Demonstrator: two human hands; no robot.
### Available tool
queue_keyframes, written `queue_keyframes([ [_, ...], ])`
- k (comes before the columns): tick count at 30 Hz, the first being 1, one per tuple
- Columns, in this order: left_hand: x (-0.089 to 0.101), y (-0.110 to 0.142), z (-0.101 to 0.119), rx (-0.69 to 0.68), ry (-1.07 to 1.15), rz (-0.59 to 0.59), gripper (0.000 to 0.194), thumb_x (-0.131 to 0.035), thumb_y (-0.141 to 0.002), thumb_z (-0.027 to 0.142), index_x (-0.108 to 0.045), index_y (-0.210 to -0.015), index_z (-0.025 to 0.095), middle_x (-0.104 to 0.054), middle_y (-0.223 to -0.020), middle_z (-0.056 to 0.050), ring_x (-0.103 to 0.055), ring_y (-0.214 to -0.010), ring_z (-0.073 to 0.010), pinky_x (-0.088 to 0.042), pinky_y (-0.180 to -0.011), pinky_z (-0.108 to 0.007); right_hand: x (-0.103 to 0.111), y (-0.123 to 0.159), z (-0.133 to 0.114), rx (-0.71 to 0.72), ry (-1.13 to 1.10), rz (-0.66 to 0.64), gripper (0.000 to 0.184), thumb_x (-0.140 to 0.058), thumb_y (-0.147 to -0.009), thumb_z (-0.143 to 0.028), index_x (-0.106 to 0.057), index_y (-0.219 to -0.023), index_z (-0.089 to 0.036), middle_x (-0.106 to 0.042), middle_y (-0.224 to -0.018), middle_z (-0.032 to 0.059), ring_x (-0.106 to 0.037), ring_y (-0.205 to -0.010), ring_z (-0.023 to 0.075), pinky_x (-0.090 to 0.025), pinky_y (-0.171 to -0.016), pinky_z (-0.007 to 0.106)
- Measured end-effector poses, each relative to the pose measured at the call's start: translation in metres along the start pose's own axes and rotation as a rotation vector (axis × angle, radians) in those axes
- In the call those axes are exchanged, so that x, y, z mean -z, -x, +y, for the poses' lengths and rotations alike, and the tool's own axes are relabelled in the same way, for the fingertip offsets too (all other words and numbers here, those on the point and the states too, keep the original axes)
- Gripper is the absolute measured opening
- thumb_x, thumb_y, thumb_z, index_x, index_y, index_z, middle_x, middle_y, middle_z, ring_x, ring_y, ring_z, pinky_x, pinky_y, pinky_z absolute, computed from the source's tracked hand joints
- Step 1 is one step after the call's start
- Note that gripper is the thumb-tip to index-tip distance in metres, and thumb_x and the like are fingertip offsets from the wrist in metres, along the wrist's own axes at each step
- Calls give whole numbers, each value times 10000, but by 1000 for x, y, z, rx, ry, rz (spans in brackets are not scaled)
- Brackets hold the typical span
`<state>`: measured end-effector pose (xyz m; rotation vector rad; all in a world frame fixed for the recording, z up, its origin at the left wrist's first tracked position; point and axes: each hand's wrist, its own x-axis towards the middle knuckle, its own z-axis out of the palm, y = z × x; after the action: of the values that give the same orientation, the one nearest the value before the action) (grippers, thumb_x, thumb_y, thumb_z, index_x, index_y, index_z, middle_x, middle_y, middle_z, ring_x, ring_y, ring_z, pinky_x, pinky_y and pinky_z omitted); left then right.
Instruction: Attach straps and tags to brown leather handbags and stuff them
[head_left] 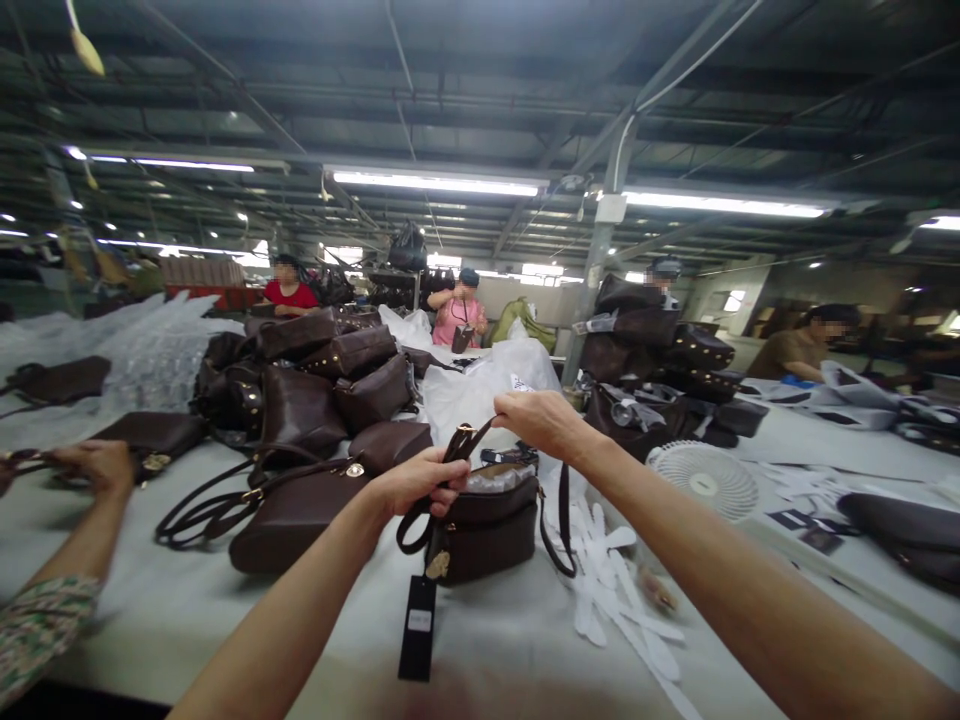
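Head view: the bag [491,537] is set on the table [517,650], between another bag [289,525] and white strips [596,565]; its strap [481,433] is gripped by the left hand [415,482], fingers curled, and pinched higher by the right hand [538,420].

A boxy dark-brown leather-like handbag [491,538] stands open-topped, its narrow dark-brown strap [454,448] raised above it, a rectangular black tag [417,640] hanging at its left.

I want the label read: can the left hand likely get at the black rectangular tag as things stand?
Probably yes, after letting go: the left hand grips a narrow dark brown strap, but the tag hangs below it, uncovered.
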<state>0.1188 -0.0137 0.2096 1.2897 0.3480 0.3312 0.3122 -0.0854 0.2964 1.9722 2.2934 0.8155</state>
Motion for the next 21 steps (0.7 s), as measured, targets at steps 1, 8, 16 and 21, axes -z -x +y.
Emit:
queue_keyframes([
  [1, 4, 0, 0, -21, 39, 47, 316, -744, -764, 323, -470, -762, 163, -415, -609, 82, -295, -380, 7, -248, -352, -122, -3, 2, 2, -11, -37, -4, 225, -511, -948, -379, -626, -965, -186, -704, -921, 81, -664, -829, 205, -351, -606, 255],
  [8, 47, 1, 2, -283, 372, 406, 210, -540, -924, 256, -424, -767, 178, -351, -559, 102, -232, -324, 2, -174, -314, -111, -37, 38, 42, -171, -195, -14, 227, -446, -963, -343, -614, -892, -208, -698, -797, 48, -634, -741, 176, -310, -604, 253],
  [16, 26, -19, -13, -280, 509, 458, 229, -401, -989, 237, -401, -767, 177, -422, -573, 73, -291, -326, -12, -234, -329, -121, -39, 37, -19, -45, -295, 42, 275, -375, -983, -309, -626, -1059, -225, -727, -890, 56, -669, -785, 180, -361, -614, 246],
  [21, 9, -26, -12, -273, 548, 474, 194, -418, -983, 252, -432, -811, 165, -600, -716, -28, -561, -502, -93, -475, -490, -219, -36, 24, -53, 129, -312, 9, 353, -390, -952, -173, -576, -1227, -293, -718, -1049, 47, -671, -911, 173, -418, -674, 225],
])
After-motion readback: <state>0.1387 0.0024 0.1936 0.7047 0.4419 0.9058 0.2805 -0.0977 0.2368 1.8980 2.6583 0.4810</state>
